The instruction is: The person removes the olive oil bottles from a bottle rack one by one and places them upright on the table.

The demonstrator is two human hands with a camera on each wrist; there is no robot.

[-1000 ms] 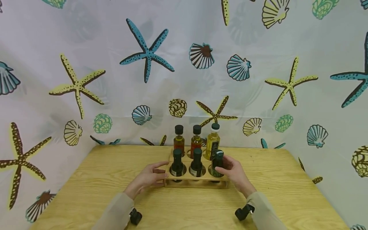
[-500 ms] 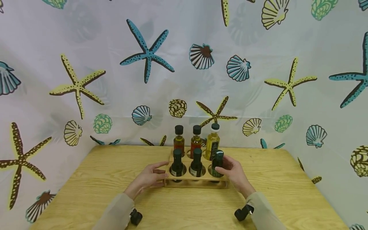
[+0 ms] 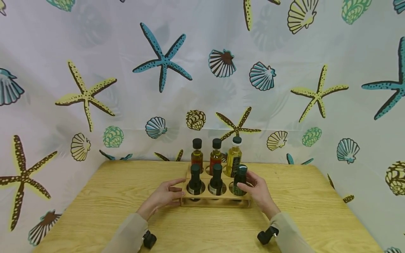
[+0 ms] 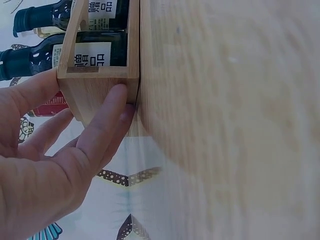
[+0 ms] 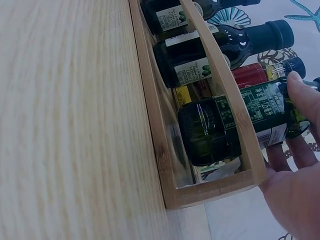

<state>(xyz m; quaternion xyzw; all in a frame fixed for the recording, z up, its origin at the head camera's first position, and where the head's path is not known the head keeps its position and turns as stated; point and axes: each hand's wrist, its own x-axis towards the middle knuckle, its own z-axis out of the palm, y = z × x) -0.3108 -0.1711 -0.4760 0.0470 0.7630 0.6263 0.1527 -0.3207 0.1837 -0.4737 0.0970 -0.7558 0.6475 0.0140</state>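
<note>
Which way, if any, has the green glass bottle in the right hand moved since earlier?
Yes: slightly upward; the bottle has risen against the pale wooden rack in the head view.

In the left wrist view we read 品 on the white labels (image 4: 92,54) of two dark bottles (image 4: 42,61); the character before it looks like 赠. In the right wrist view, the held bottle (image 5: 210,132) has a green label (image 5: 257,106) with rows of Chinese characters, too blurred for us to read.

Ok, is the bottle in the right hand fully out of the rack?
No, the right wrist view shows the bottle in the right hand with its lower part inside the wooden rack.
</note>
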